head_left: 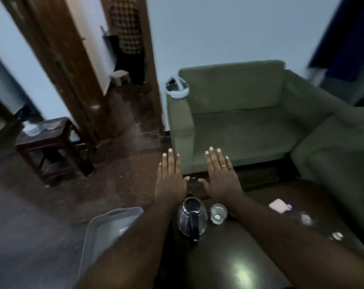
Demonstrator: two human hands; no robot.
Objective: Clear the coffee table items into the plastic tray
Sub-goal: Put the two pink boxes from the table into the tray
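Note:
Both of my arms reach out flat over the dark coffee table [229,257]. My left hand [171,178] and my right hand [219,178] are open, palms down, fingers straight, holding nothing. Just below the hands a steel jug [192,217] with a black handle stands on the table, and a clear glass [218,213] stands right of it. Further right lie a pink flat item [278,205], a clear plastic bottle [306,219] on its side and a small round cap-like object [337,235]. The grey plastic tray [106,228] sits at the table's left, partly hidden by my left forearm.
A green sofa [250,113] wraps around the far and right sides of the table. A small dark wooden side table [49,142] stands at the left on the dark floor. Behind it is an open wooden door [58,65] and a doorway.

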